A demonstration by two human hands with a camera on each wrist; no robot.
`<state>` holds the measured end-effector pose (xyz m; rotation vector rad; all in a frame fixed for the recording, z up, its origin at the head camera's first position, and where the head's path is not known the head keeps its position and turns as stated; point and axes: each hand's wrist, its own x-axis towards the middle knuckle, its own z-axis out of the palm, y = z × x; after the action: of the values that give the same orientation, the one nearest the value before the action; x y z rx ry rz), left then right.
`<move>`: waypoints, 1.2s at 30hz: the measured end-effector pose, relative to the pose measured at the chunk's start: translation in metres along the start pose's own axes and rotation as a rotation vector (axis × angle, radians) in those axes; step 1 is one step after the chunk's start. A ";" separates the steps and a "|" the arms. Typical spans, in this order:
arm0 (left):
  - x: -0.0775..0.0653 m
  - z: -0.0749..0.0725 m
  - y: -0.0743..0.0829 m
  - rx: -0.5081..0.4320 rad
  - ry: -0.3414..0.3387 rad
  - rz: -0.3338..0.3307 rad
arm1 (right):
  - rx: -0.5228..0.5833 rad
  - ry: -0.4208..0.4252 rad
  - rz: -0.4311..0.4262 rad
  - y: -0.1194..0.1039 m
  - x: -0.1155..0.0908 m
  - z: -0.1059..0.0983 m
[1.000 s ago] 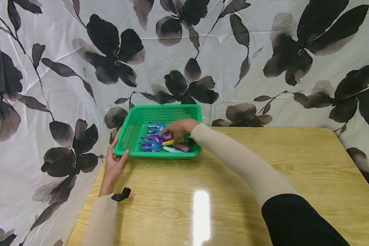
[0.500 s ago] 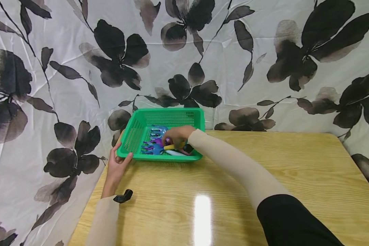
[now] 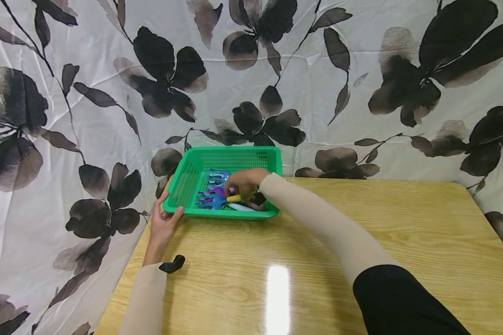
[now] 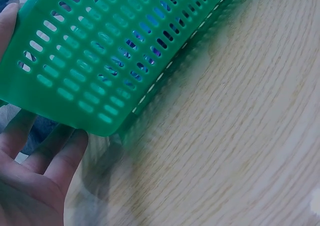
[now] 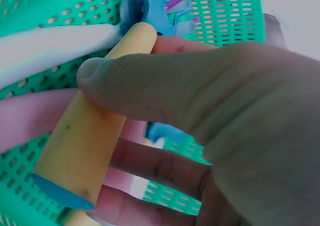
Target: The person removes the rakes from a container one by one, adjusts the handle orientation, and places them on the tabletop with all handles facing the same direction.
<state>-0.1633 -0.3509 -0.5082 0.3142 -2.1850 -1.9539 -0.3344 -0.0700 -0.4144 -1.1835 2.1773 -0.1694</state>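
A green plastic basket (image 3: 193,213) holds several toy garden forks with blue and purple tined heads (image 3: 214,202). My right hand (image 3: 244,180) reaches into it and pinches a yellow handle (image 5: 80,148) between thumb and fingers; in the right wrist view the handle has a blue end and slants past a blue head (image 5: 152,8). Beside it lie a white handle (image 5: 50,48) and a pink handle (image 5: 35,111). With my left hand (image 3: 162,229) I grip the basket's front left corner, the fingers (image 4: 65,161) against the rim. My right hand covers part of the forks.
The basket stands at the back left of a wooden table (image 3: 327,265), close to a floral cloth (image 3: 218,88) hanging behind. Black wrist devices show at the left wrist (image 3: 173,264) and by the right hand.
My right hand has closed on the yellow handle and sunk slightly lower over the forks. The left hand keeps its grip on the basket. The head view has shifted a little.
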 end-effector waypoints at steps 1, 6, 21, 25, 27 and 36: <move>0.001 0.001 0.000 0.001 0.004 0.000 | -0.006 0.001 -0.004 0.000 -0.003 -0.002; -0.001 0.003 0.005 0.007 0.008 -0.004 | -0.004 0.022 -0.046 -0.003 -0.021 -0.018; 0.000 0.000 -0.001 -0.011 0.020 0.013 | -0.014 0.223 -0.111 0.016 -0.089 -0.040; 0.000 0.000 -0.002 -0.021 0.023 0.015 | -0.001 0.266 -0.094 0.030 -0.115 -0.039; 0.000 0.000 -0.002 -0.019 0.020 0.014 | 0.021 0.291 -0.084 0.037 -0.128 -0.037; -0.001 -0.001 -0.003 -0.037 -0.002 0.011 | 0.206 0.360 0.058 0.071 -0.187 -0.016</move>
<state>-0.1618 -0.3522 -0.5109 0.2941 -2.1444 -1.9863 -0.3222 0.1157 -0.3407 -1.0329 2.4270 -0.6083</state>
